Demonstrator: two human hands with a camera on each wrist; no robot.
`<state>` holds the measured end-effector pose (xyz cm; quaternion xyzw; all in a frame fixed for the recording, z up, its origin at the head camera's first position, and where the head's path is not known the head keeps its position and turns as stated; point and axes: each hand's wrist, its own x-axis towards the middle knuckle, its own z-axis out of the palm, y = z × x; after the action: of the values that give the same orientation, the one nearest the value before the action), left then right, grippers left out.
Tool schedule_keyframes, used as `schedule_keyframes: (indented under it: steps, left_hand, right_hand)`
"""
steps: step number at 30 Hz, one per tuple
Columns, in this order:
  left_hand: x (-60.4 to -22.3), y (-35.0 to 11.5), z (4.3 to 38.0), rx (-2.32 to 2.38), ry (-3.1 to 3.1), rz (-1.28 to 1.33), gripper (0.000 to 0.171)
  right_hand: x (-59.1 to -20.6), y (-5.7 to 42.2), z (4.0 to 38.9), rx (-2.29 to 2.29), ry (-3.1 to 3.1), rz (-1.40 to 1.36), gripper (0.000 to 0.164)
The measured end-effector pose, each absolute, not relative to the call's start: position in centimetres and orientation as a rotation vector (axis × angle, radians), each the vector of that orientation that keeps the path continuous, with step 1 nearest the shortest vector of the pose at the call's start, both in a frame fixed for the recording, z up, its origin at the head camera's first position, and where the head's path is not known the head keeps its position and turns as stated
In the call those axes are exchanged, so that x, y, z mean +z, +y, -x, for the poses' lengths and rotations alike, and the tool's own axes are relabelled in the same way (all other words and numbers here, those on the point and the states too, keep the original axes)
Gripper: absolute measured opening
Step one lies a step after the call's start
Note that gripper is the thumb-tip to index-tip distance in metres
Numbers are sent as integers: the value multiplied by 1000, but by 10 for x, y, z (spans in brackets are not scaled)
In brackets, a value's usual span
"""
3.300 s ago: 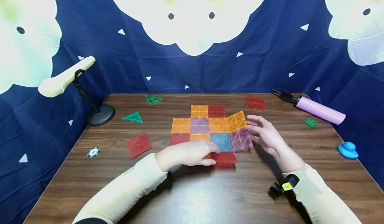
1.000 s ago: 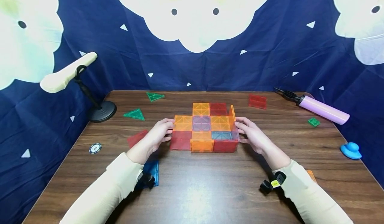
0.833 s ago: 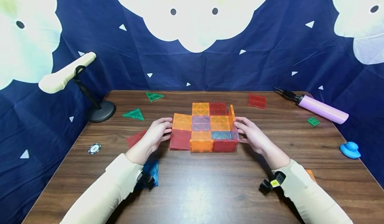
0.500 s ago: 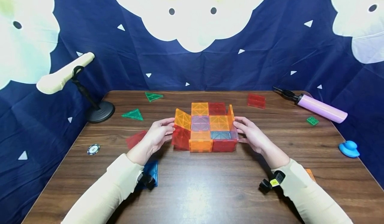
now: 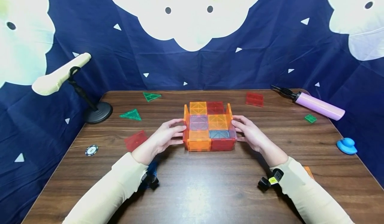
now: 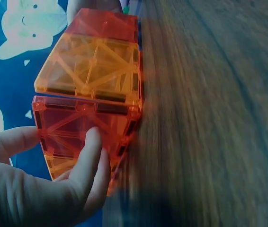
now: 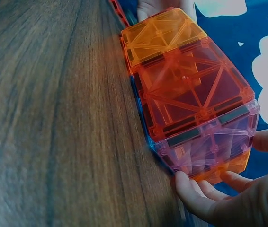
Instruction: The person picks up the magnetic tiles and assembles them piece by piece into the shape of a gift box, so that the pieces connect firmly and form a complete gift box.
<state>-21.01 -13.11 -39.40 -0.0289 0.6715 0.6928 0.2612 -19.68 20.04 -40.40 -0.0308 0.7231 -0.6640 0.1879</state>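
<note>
Translucent magnetic tiles form a low box on the table in the head view. An orange tile (image 5: pixel 199 145) and a red tile (image 5: pixel 222 145) stand upright as its front wall. My left hand (image 5: pixel 163 135) touches the left wall; in the left wrist view its fingertips (image 6: pixel 94 137) press that wall's red tile (image 6: pixel 60 124) from outside. On the far side my right hand (image 5: pixel 251 135) touches the right wall, fingertips at the upright purple tile (image 7: pixel 214 144). At the back, an orange tile (image 5: pixel 198 108) and a red tile (image 5: pixel 215 107) lie flat.
Loose red tiles (image 5: pixel 135 140) and green triangles (image 5: pixel 131 114) lie around. A blue tile (image 5: pixel 153 169) is partly under my left wrist. A poker chip (image 5: pixel 91 150) and a black stand (image 5: pixel 98 113) are left; a purple pump (image 5: pixel 319 106) and blue hat-shaped toy (image 5: pixel 347 146) right.
The front tiles and the right wall came upright first. Over the last second my left hand has tipped the left orange and red tiles from flat to upright, moving rightward. The right hand stays put.
</note>
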Motion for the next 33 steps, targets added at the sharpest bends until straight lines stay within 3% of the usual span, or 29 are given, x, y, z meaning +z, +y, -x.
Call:
schedule_keyframes:
  steps: [10, 18, 26, 33]
  left_hand:
    - [-396, -118, 192, 1830, 1871, 89, 60]
    - [-398, -110, 166, 1988, 1719, 72, 67]
    - [-400, -108, 166, 2074, 1685, 107, 62]
    - [-401, -114, 176, 2134, 1791, 154, 54]
  right_hand:
    - [-402, 200, 204, -1890, 2032, 72, 59]
    - [-401, 200, 234, -2019, 2026, 126, 56]
    - [-406, 199, 247, -2019, 2077, 196, 51]
    - [-403, 207, 235, -1973, 2144, 141, 48]
